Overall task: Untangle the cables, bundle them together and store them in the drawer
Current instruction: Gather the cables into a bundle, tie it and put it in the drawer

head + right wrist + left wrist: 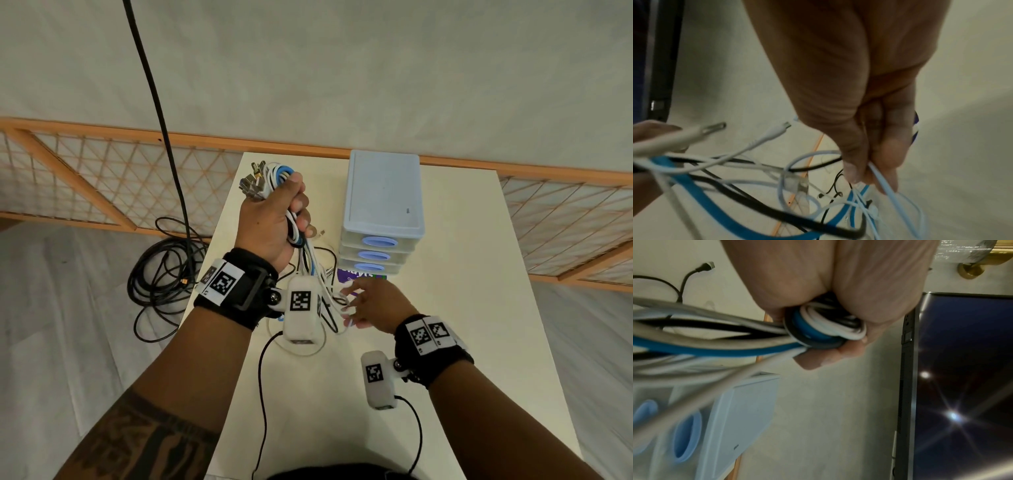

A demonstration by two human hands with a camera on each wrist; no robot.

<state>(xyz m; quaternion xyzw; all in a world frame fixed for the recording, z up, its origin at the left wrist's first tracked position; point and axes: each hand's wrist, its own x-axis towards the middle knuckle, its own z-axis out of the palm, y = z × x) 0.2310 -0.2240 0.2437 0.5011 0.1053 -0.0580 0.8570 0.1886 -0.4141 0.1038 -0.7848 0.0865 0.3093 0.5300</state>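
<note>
My left hand (274,219) is raised above the table and grips a bundle of white, blue and black cables (274,178); their plugs (251,183) stick out past my fist. In the left wrist view my fingers wrap the cable loops (824,327). The cables' loose ends (315,270) hang down to the table. Lower down, my right hand (368,305) pinches a thin pale blue cable (881,180) among the tangled strands (756,203). A pale blue three-drawer unit (382,195) stands at the back of the table, all drawers closed.
The white table (462,325) holds a purple card (359,275) in front of the drawer unit. Black cable coils (164,270) lie on the floor to the left. A wooden lattice screen (102,178) runs behind. A dark monitor (962,386) shows in the left wrist view.
</note>
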